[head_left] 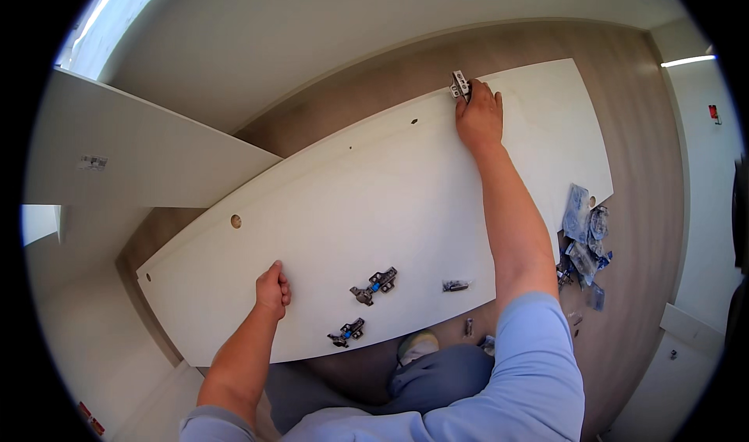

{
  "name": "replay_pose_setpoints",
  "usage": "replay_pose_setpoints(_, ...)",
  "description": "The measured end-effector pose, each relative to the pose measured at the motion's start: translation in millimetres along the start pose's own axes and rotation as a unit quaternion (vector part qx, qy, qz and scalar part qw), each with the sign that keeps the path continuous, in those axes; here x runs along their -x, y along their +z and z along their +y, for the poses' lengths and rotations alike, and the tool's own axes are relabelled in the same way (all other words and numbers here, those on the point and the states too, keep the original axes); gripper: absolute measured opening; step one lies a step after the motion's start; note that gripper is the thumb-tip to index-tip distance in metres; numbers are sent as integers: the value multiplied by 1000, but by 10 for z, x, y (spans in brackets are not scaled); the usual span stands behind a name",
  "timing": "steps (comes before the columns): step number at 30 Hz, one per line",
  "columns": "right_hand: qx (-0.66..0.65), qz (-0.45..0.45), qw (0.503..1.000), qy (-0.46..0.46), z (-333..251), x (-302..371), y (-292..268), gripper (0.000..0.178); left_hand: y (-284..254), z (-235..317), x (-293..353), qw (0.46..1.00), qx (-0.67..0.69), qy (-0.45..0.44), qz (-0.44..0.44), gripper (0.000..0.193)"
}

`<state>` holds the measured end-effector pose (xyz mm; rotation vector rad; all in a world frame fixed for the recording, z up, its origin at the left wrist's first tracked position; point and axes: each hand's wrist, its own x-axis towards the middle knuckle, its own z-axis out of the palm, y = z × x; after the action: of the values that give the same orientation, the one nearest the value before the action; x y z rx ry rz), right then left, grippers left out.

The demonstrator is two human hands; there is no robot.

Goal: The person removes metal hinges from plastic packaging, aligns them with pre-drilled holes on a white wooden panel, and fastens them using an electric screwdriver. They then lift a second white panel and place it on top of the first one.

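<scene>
A long white panel point(406, 184) lies flat in front of me, with round holes near its edges. At its far edge, my right hand point(480, 118) has its fingers closed around a metal cabinet hinge point(459, 84). My left hand point(273, 290) is curled above the left part of the panel, thumb on top; whatever it may hold is hidden. To its right, a second hinge point(374, 285) with a blue part rests on the panel. Another hinge point(346, 332) sits closer to me, by the near edge.
A small packet of dark screws point(456, 286) lies on the panel. Several clear plastic bags of hardware point(581, 231) are heaped at the right, partly on the wood-look floor point(640, 208). An upright white board point(156, 138) stands at the left. My shoe point(419, 347) is by the near edge.
</scene>
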<state>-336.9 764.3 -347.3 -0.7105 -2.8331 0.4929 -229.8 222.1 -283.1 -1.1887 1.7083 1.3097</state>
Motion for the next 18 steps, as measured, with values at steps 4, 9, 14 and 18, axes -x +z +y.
replay_pose_setpoints(4,57,-24,997,-48,122,35,-11,55,-25,-27,-34,1000,0,-5,11,44)
replay_pose_setpoints(9,94,-18,993,-71,130,55,-33,55,7,8,19,1000,-12,1,2,44)
replay_pose_setpoints(14,20,-11,998,-66,136,54,-125,52,35,41,27,1000,-17,5,9,43)
replay_pose_setpoints(18,-209,92,974,-16,268,389,-305,45,33,53,64,1000,-11,6,-6,41)
